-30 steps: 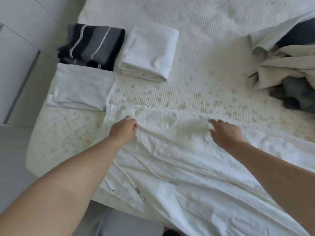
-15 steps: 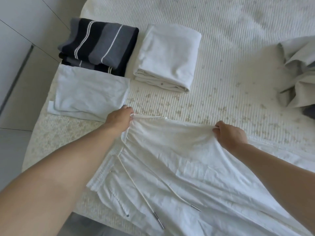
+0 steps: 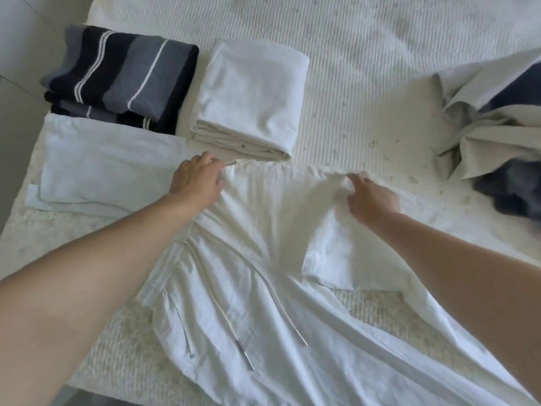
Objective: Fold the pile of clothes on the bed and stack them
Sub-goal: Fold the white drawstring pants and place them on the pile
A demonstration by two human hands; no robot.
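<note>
White drawstring trousers [image 3: 263,288] lie spread on the bed [image 3: 366,68], waistband at the far end and two metal-tipped cords [image 3: 243,332] trailing toward the camera. The left hand [image 3: 196,183] grips the waistband's left corner with its fingers curled round the cloth, and the right hand [image 3: 371,197] pinches the fabric at the waistband's right side, lifting a fold. Beyond lie a pale folded piece [image 3: 108,177], a striped dark stack [image 3: 123,80] and a white folded stack [image 3: 248,98], with the unfolded pile [image 3: 491,136] at the right.
</note>
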